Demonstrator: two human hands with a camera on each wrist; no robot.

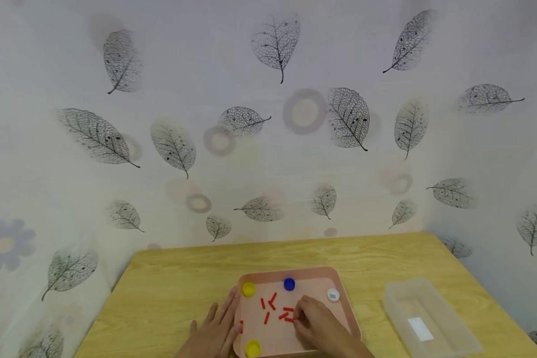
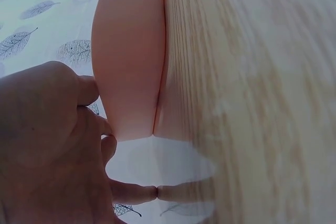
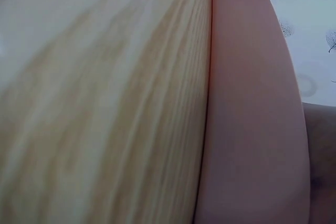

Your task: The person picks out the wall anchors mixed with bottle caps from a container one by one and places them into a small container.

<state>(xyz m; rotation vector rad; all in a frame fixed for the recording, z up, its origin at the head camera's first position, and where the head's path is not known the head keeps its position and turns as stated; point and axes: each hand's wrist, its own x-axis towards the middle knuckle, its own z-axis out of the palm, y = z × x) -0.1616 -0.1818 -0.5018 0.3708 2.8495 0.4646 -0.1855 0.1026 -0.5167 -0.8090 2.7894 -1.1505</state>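
A shallow pink tray [image 1: 313, 272] lies on the table with several short red sticks [image 1: 267, 317] scattered over its middle. My left hand [image 1: 212, 330] rests at the tray's left side, fingers spread and extended, some touching the rim. Over the tray's right half, my right hand [image 1: 318, 323] has its fingers curled down, thumb and index finger pinching the end of a red stick [image 1: 289, 319]. Its fingertips are partly hidden. In the left wrist view, the left hand [image 2: 58, 140] is against the tray's outer wall [image 2: 131, 61]. The right wrist view shows mostly tray wall [image 3: 257, 103].
Inside the tray are yellow caps [image 1: 248, 289], a blue cap [image 1: 289, 284] and a white round cap [image 1: 333, 295] near the edges. To the right stands a translucent plastic box [image 1: 447, 318] with a white label. The wooden table [image 1: 183, 268] meets a leaf-patterned wall [image 1: 268, 164] behind.
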